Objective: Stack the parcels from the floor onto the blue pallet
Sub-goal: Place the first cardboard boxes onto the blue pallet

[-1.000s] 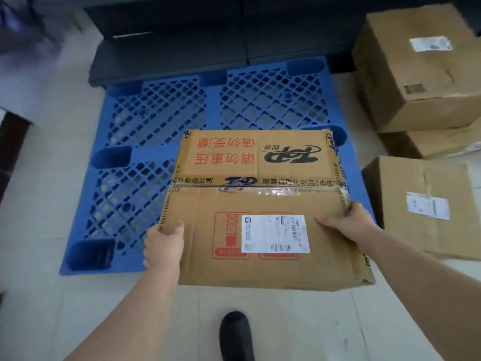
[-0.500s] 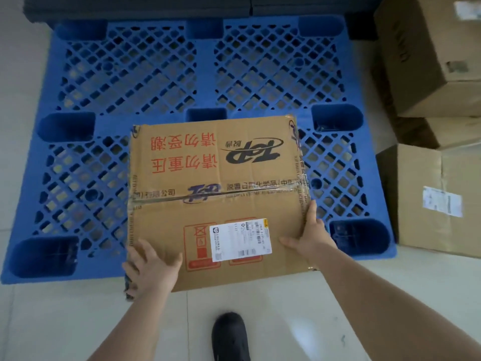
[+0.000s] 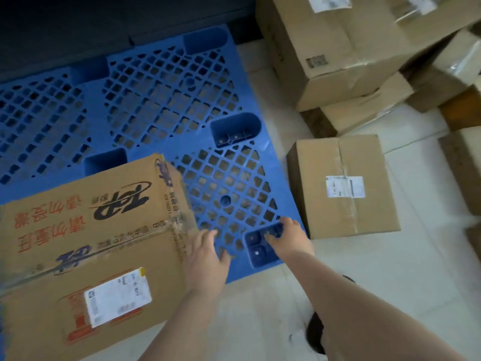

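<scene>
Both hands empty, fingers loose: left hand [image 3: 205, 259] by printed parcel [image 3: 86, 246] on blue pallet [image 3: 161, 105] near edge; right hand [image 3: 291, 241] over near-right corner.

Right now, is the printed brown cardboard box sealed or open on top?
Sealed: the printed brown cardboard box has its top flaps lying flat, with tape along the seam and a white label across them.

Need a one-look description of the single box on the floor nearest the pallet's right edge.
Start at the blue pallet and move off its right edge onto the tiled floor. The small brown box stands there alone, near the right hand. Unlike the stacked cartons behind, it is unstacked, with a taped seam and a white label on top.
</scene>
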